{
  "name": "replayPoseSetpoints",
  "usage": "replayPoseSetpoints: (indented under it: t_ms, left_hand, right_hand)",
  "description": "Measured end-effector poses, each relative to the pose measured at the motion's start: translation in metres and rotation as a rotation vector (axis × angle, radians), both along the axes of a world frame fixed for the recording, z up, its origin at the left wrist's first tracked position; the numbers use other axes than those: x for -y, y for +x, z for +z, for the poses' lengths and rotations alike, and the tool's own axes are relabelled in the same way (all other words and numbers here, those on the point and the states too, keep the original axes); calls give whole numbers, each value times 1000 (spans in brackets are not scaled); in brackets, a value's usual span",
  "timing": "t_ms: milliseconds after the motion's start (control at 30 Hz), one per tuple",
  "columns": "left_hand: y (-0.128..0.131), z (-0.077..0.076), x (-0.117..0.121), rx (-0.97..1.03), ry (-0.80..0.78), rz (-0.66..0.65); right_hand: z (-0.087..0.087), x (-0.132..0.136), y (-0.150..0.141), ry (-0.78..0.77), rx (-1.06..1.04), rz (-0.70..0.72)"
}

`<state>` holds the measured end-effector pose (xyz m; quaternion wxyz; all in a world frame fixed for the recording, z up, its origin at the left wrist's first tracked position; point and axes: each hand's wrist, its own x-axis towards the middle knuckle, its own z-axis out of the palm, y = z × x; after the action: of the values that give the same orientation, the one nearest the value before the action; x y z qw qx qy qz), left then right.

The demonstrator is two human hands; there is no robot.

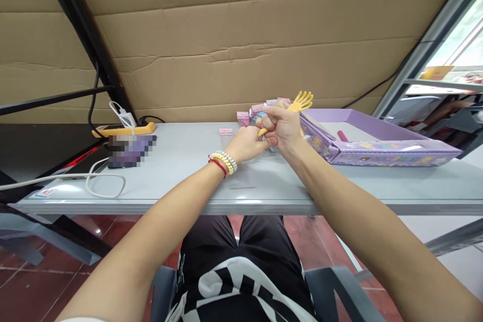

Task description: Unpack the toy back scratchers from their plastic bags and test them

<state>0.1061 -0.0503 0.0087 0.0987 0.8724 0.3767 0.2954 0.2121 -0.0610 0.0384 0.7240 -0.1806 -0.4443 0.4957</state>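
Observation:
My right hand (284, 128) is closed around a yellow stick with a small hand-shaped end (301, 101), its spread fingers sticking out above my fist. The stick's thin lower end comes out beside my left hand (244, 144), which is closed and touching my right hand. What my left fingers grip is hidden from view. Clear packets with pink tops, one of them a pink-topped packet (243, 118), lie just behind my hands. Another clear packet (226, 132) rests left of them, close to my left knuckles.
A purple open box (392, 153) with a pink stick (342, 136) inside stands on the right of the grey table (181, 161). At left are a yellow power strip (149, 127), a blurred purple object (130, 152) and a white cable (107, 195). Cardboard (241, 35) walls the back.

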Motion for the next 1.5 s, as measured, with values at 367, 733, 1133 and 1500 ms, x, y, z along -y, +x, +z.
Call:
replayPoseSetpoints:
  t_ms: [367,733,1133,1500]
  left_hand:
    - [-4,-3,-1,-4,7,160]
    - [-10,3,1,75,12,64]
    - [-3,-6,1,-116,-19,119]
    - [-15,0,1,124,-188,-6]
  right_hand:
    - [-4,-3,1,8,-40,-14]
    - [-7,-11,1,-174,159,167]
    - [20,-18,71,-178,-266,-180]
    - [-4,-10,11,-152,22,190]
